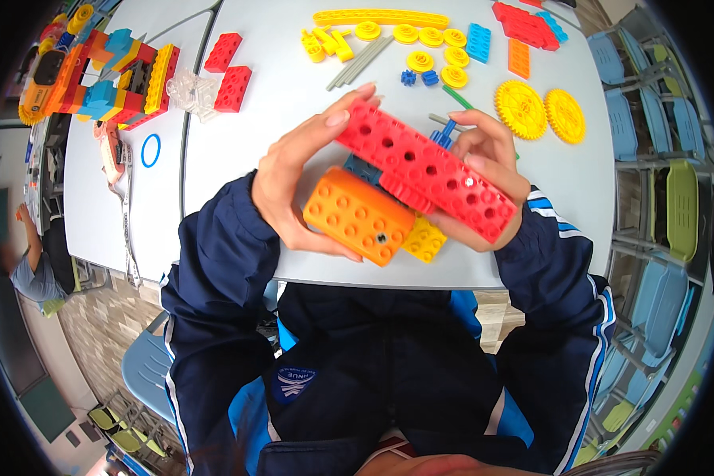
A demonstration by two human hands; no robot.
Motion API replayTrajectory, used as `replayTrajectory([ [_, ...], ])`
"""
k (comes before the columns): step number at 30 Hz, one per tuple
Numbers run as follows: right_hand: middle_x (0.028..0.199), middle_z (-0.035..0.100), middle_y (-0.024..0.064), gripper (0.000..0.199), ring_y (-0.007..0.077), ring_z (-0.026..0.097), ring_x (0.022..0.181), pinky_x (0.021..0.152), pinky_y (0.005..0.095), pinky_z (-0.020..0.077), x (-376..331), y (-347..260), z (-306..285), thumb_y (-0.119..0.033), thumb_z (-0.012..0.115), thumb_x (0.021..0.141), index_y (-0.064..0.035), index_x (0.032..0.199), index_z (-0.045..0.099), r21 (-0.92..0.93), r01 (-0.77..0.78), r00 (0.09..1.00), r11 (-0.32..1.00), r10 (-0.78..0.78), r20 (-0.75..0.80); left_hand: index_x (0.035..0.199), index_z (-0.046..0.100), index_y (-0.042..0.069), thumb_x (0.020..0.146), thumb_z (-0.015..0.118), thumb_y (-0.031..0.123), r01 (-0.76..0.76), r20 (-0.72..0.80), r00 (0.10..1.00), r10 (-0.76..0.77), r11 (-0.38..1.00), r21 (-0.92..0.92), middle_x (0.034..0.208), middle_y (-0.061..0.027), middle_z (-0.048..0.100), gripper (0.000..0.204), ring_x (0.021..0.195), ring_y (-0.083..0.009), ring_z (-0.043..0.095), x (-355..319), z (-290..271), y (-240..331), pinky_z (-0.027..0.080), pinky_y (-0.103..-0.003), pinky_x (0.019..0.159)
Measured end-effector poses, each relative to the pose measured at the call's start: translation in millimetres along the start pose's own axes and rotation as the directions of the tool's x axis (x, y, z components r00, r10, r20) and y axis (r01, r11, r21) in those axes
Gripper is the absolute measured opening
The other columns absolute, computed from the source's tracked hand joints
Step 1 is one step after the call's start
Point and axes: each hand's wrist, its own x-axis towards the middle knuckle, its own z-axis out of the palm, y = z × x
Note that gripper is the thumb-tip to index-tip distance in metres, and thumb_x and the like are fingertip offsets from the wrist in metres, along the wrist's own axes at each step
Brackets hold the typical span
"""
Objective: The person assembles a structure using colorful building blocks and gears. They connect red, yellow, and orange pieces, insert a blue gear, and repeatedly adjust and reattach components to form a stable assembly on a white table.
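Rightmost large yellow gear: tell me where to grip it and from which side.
I'd pinch the rightmost large yellow gear by its toothed outer rim, coming from the right: it appears to lie flat, and the other large gear sits close on its left.

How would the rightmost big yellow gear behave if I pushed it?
The rightmost big yellow gear would probably slide rather than roll, since it lies flat on the table. It looks like plastic, so it's likely light. Stood on edge, its round rim might let it roll.
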Motion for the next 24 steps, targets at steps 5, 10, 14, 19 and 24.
replayTrajectory([
  [5, 0.14, 0.031, 0.0237, 0.079, 0.0204, 0.056, 0.091, 0.079, 0.0299, 0.0493, 4.6, 0.8, -0.5, -0.005, 0.085, 0.071, -0.0181, 0.133, 0.039, -0.062, 0.002, 1.0, 0.998, -0.002, -0.005, 0.144, 0.042, 0.004, 0.056, 0.094, 0.043, 0.067, 0.048, 0.996, -0.078, 0.978, 0.197, 0.143, -0.0283, 0.047, 0.109, 0.131, -0.0404, 0.05, -6.1, -18.1, -1.2, 0.043, -0.043, 0.107],
  [10, 0.14, 0.027, 0.0225, 0.083, 0.0241, 0.056, 0.1, 0.087, 0.0351, 0.0484, 1.1, 2.8, -0.8, -0.012, 0.085, 0.073, -0.0165, 0.138, 0.034, -0.198, 0.0, 1.0, 0.98, -0.004, -0.019, 0.14, 0.046, 0.0, 0.066, 0.087, 0.043, 0.202, 0.007, 0.977, -0.211, 0.945, 0.256, 0.136, -0.0225, 0.056, 0.095, 0.123, -0.0349, 0.059, -5.4, -25.5, -4.7, 0.046, -0.04, 0.105],
  [14, 0.138, 0.036, 0.0221, 0.082, 0.0306, 0.046, 0.118, 0.094, 0.0398, 0.0444, -3.2, 3.1, 2.8, -0.018, 0.085, 0.075, -0.0128, 0.138, 0.032, -0.218, -0.053, 0.999, 0.974, 0.048, -0.026, 0.138, 0.048, 0.001, 0.067, 0.085, 0.047, 0.253, -0.026, 0.967, -0.253, 0.946, 0.201, 0.135, -0.0201, 0.058, 0.092, 0.121, -0.0336, 0.061, -9.1, -24.8, -11.4, 0.046, -0.04, 0.105],
  [19, 0.131, 0.05, 0.0206, 0.081, 0.0359, 0.025, 0.137, 0.103, 0.0454, 0.0369, -2.6, 6.4, 0.7, -0.024, 0.083, 0.078, -0.0084, 0.138, 0.03, -0.239, -0.036, 0.999, 0.97, 0.041, 0.015, 0.14, 0.046, 0.002, 0.069, 0.083, 0.047, 0.318, -0.057, 0.948, -0.313, 0.943, 0.101, 0.136, -0.0194, 0.057, 0.091, 0.123, -0.0321, 0.059, -10.0, -22.8, -12.0, 0.045, -0.041, 0.106],
  [24, 0.137, 0.035, 0.0221, 0.086, 0.0329, 0.04, 0.125, 0.1, 0.0435, 0.0396, -3.7, 1.1, -0.7, -0.024, 0.083, 0.077, -0.0091, 0.141, 0.027, -0.334, -0.068, 0.995, 0.94, 0.088, 0.047, 0.141, 0.045, 0.003, 0.073, 0.08, 0.049, 0.401, -0.075, 0.913, -0.401, 0.916, -0.024, 0.137, -0.0182, 0.056, 0.09, 0.126, -0.0293, 0.056, -10.4, -20.8, -15.5, 0.044, -0.042, 0.107],
])
